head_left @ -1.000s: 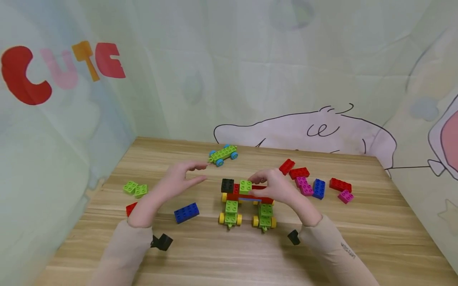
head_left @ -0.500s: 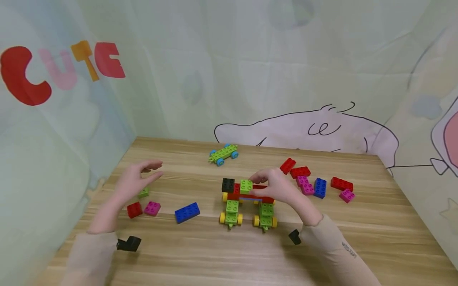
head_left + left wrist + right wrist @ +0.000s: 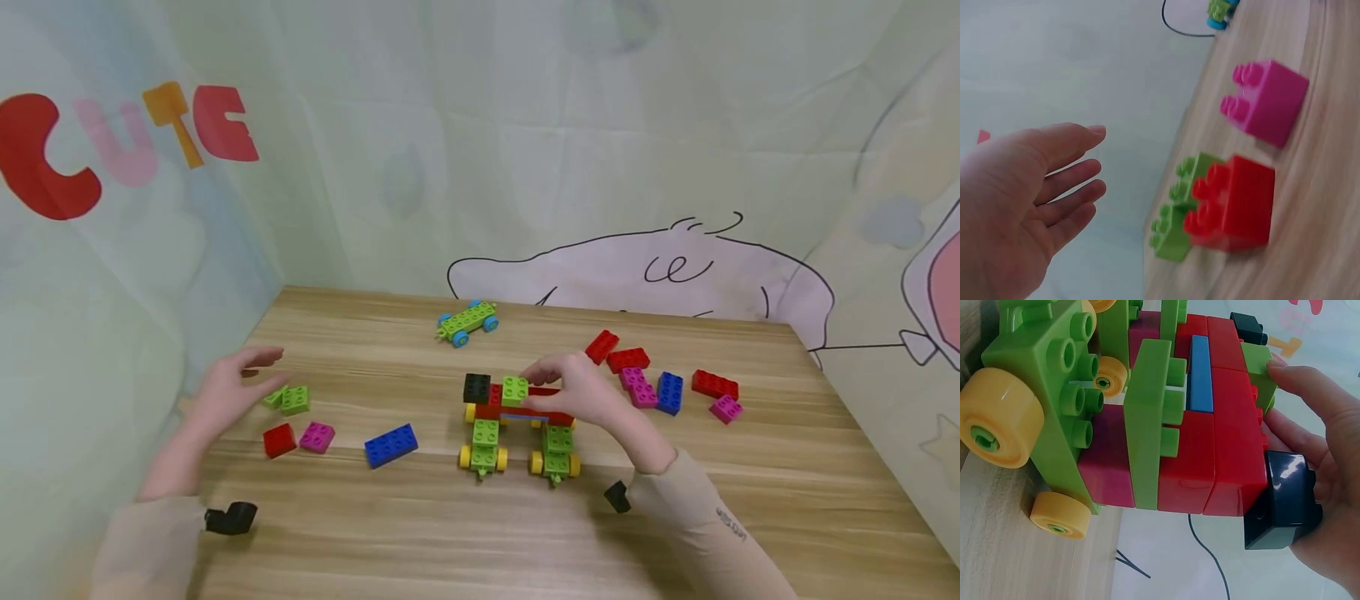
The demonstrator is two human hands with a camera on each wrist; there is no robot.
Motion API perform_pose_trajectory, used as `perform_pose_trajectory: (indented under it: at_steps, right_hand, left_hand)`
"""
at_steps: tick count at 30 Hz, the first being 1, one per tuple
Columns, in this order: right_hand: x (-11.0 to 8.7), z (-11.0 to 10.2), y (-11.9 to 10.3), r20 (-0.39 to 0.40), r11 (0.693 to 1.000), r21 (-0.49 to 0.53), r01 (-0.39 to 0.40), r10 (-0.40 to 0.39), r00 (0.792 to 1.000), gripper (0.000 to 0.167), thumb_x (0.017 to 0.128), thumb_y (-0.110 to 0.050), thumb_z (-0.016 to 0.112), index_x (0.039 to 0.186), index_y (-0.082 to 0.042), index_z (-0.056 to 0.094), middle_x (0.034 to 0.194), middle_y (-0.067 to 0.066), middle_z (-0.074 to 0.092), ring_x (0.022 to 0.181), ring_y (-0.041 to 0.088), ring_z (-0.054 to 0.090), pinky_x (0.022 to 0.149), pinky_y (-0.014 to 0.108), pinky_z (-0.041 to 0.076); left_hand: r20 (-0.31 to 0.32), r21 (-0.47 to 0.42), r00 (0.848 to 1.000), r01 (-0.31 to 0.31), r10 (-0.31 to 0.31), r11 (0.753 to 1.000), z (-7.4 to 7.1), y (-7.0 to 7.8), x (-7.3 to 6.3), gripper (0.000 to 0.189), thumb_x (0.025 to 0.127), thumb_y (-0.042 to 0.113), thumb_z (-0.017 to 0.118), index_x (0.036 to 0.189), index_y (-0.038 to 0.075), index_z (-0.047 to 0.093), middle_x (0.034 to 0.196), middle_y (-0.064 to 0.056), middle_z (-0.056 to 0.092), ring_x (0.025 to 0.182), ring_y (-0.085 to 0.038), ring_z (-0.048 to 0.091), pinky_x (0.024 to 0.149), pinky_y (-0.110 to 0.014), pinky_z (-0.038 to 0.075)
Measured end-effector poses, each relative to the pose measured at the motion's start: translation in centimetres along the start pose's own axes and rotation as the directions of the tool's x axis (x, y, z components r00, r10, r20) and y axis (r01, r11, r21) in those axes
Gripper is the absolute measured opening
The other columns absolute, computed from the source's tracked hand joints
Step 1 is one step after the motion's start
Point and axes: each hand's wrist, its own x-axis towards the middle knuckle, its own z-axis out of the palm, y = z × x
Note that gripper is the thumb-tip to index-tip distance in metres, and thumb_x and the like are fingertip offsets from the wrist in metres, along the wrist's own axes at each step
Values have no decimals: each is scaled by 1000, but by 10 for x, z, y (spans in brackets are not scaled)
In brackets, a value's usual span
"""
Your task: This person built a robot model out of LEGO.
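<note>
I have my right hand (image 3: 576, 390) pinching a lime brick (image 3: 515, 391) atop the wheeled model (image 3: 1147, 425), centre frame. At left, my left hand (image 3: 227, 390), loosely spread, hovers near two green bricks (image 3: 295, 401). A blue-wheeled base (image 3: 468, 321) sits upper centre on the tabletop (image 3: 420, 533).

The toy vehicle (image 3: 514, 412) mixes red, lime green, blue and black above yellow wheels (image 3: 502, 459); the small car (image 3: 468, 321) is lime with sky-blue wheels (image 3: 461, 338). The worktop (image 3: 450, 533) has brown wood grain, and the sleeves (image 3: 150, 542) are beige.
</note>
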Motion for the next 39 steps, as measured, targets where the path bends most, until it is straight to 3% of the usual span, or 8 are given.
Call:
perform_pose_trajectory:
  at_steps: [4, 11, 16, 18, 22, 30, 33, 39]
  right_hand:
    - [0, 0, 0, 2, 1000, 4, -5, 5, 1000, 28, 84, -21, 77, 108, -7, 74, 103, 5, 74, 93, 18, 68, 86, 39, 57]
    - [0, 0, 0, 3, 1000, 18, -18, 18, 1000, 28, 84, -21, 77, 108, -6, 74, 102, 6, 74, 93, 19, 68, 87, 41, 57]
    - [0, 0, 0, 1, 1000, 20, -18, 18, 1000, 28, 84, -21, 77, 108, -7, 74, 102, 6, 74, 93, 19, 68, 87, 41, 57]
    - [0, 0, 0, 1, 1000, 20, -19, 19, 1000, 28, 84, -21, 77, 108, -7, 74, 102, 6, 74, 93, 19, 68, 87, 41, 57]
    - [0, 1, 0, 3, 999, 25, -29, 29, 1000, 28, 84, -22, 77, 108, -7, 74, 103, 6, 74, 94, 19, 68, 87, 40, 57]
    - [1, 0, 1, 8, 999, 34, -35, 35, 999, 29, 84, -21, 77, 109, -7, 74, 104, 6, 74, 94, 20, 68, 88, 41, 57]
    - [1, 0, 1, 9, 999, 35, -37, 37, 999, 29, 84, -22, 77, 109, -7, 74, 104, 6, 74, 95, 19, 68, 87, 40, 57]
    - [1, 1, 2, 6, 999, 33, -33, 33, 999, 29, 84, -22, 77, 109, -7, 74, 103, 6, 74, 94, 19, 68, 86, 37, 57]
  left_hand:
    - [15, 7, 1000, -5, 5, 1000, -2, -18, -3, 51, 94, 20, 66, 132, -10, 51, 128, -35, 56, 114, -48, 53, 91, -56, 43]
    - [129, -8, 991, 29, -28, 1000, -8, -45, -5, 61, 92, 22, 68, 138, -11, 43, 133, -35, 50, 117, -51, 50, 92, -62, 43]
    - [162, -3, 987, 22, -21, 1000, -10, -55, -5, 62, 90, 21, 71, 137, -10, 45, 132, -34, 53, 115, -50, 53, 89, -44, 51]
    - [166, 17, 986, 21, -23, 1000, -9, -59, -6, 62, 90, 23, 72, 137, -9, 46, 131, -32, 55, 114, -46, 54, 86, -30, 49]
    - [209, 18, 976, 49, -52, 999, -9, -64, -6, 68, 89, 26, 73, 139, -8, 44, 134, -32, 52, 118, -45, 52, 84, -20, 45]
    - [264, -10, 963, 56, -51, 998, -4, -69, -5, 71, 89, 25, 72, 141, -9, 40, 137, -35, 47, 120, -51, 49, 94, -57, 47]
    - [258, -5, 966, 23, -21, 1000, -2, -70, -2, 69, 88, 21, 73, 139, -11, 41, 137, -36, 47, 122, -52, 47, 96, -61, 43]
    - [262, 5, 965, -8, 7, 1000, 1, -73, 0, 65, 86, 18, 74, 138, -10, 45, 138, -34, 47, 125, -53, 43, 98, -54, 44]
